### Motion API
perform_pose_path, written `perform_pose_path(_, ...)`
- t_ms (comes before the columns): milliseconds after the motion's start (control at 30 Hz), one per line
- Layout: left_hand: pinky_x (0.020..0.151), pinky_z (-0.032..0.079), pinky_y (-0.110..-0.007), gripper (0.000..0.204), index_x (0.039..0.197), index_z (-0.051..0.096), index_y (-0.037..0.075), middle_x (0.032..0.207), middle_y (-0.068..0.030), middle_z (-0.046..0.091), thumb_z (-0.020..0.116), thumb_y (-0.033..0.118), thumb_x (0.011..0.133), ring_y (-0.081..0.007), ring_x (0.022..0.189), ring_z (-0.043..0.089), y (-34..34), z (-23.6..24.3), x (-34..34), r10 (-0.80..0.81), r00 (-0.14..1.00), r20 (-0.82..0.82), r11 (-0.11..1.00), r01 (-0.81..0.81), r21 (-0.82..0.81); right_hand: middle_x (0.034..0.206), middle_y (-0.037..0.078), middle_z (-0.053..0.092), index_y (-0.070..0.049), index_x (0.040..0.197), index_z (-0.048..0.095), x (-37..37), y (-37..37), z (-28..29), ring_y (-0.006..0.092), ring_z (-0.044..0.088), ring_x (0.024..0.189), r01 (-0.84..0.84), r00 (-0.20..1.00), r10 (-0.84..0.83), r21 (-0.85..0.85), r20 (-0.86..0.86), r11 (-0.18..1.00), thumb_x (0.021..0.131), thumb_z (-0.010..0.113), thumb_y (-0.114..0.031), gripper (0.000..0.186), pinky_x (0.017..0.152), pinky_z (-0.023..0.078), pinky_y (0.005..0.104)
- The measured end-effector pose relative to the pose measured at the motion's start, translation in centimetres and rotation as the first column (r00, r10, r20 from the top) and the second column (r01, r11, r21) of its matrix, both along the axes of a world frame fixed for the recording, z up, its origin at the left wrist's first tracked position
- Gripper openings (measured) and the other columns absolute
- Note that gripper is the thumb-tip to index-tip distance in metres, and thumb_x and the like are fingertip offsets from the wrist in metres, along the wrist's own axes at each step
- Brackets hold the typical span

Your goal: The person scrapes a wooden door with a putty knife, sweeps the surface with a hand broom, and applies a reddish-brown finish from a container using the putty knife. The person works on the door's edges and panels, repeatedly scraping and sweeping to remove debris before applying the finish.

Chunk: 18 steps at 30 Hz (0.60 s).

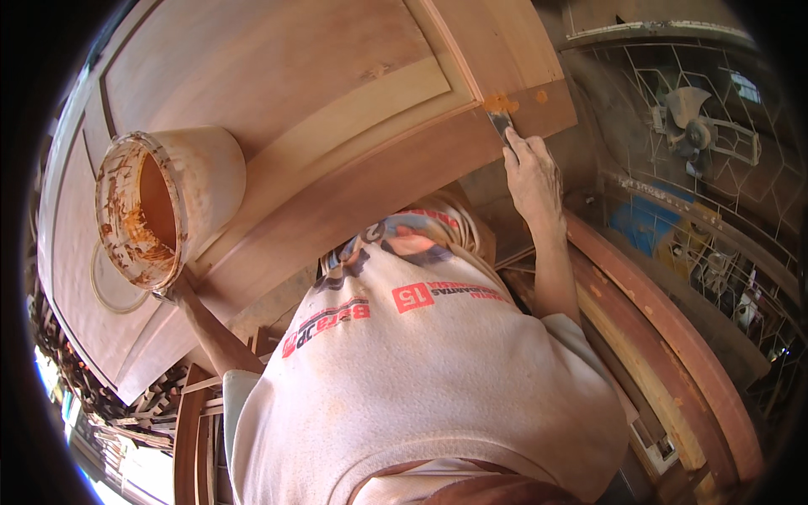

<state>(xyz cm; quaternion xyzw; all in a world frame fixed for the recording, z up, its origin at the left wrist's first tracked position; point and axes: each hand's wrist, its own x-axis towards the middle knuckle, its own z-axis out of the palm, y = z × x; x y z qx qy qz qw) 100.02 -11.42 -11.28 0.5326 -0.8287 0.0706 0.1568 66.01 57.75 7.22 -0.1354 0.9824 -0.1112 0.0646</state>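
In my right hand (533, 177) is a putty knife (499, 124), gripped with the fingers along its handle. Its blade touches the wooden panel door (353, 181) near the corner at the far right. Orange filler (502, 103) is smeared on the wood just beyond the blade, with a smaller orange spot (541, 97) to its right. On the left, my left hand (175, 289) is at the near rim of a whitish plastic bucket (206, 168), holding it; the bucket hides most of the fingers. Orange-brown residue coats the bucket's rim and inner wall.
A round lid or ring (118, 286) lies on the panel beside the bucket. Curved wooden pieces (673, 353) are stacked to my right. Beyond them, a fan (697, 130) is by a metal grille. Scrap wood (143, 412) is piled at the lower left.
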Motion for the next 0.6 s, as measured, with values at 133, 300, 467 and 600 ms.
perform_pose_path(133, 0.088, 0.053, -0.047, 0.057, 0.107, 0.074, -0.002, 0.112, -0.02, 0.075, 0.053, 0.05, 0.1, -0.0331, 0.104, 0.071, 0.4, -0.2, -0.6, -0.005, 1.0, -0.018, 1.0, 0.005, 0.01, 0.104, 0.015, 0.062, -0.004, 0.134, 0.065, -0.8, -0.6, 0.4, 0.0353, 0.066, 0.097, 0.003, 1.0, -0.005, -0.038, -0.029, 0.999, 0.101, 0.062, -0.019, 0.037, 0.084, 0.053, 0.0474)
perform_pose_path(300, 0.088, 0.053, -0.046, 0.056, 0.107, 0.074, -0.002, 0.111, -0.0197, 0.075, 0.054, 0.05, 0.1, -0.0325, 0.104, 0.072, 0.6, -0.4, -2.1, -0.025, 0.998, -0.054, 0.999, 0.026, 0.027, 0.104, 0.016, 0.062, -0.003, 0.134, 0.065, -0.8, -0.9, -0.1, 0.0363, 0.066, 0.096, 0.001, 1.0, -0.001, -0.036, -0.01, 0.999, 0.101, 0.063, -0.019, 0.036, 0.085, 0.053, 0.0472)
perform_pose_path(467, 0.088, 0.054, -0.046, 0.055, 0.106, 0.074, -0.002, 0.111, -0.0194, 0.075, 0.055, 0.049, 0.1, -0.0319, 0.104, 0.072, 1.8, -0.3, -1.4, -0.013, 0.993, -0.12, 0.999, 0.017, 0.034, 0.108, 0.019, 0.064, -0.003, 0.131, 0.066, 0.1, -0.7, 3.1, 0.0389, 0.066, 0.1, 0.0, 0.999, -0.002, 0.041, 0.038, 0.999, 0.101, 0.061, -0.019, 0.034, 0.087, 0.053, 0.0477)
perform_pose_path(600, 0.088, 0.054, -0.045, 0.054, 0.105, 0.075, -0.002, 0.11, -0.0191, 0.076, 0.055, 0.048, 0.1, -0.0315, 0.103, 0.072, 4.6, 1.9, -2.6, -0.001, 0.968, -0.25, 0.999, 0.01, 0.035, 0.119, 0.021, 0.067, -0.003, 0.132, 0.066, -1.3, -2.9, 5.2, 0.0406, 0.065, 0.108, -0.065, 0.998, 0.063, -0.094, -0.022, 0.993, 0.103, 0.057, -0.018, 0.033, 0.091, 0.052, 0.0475)
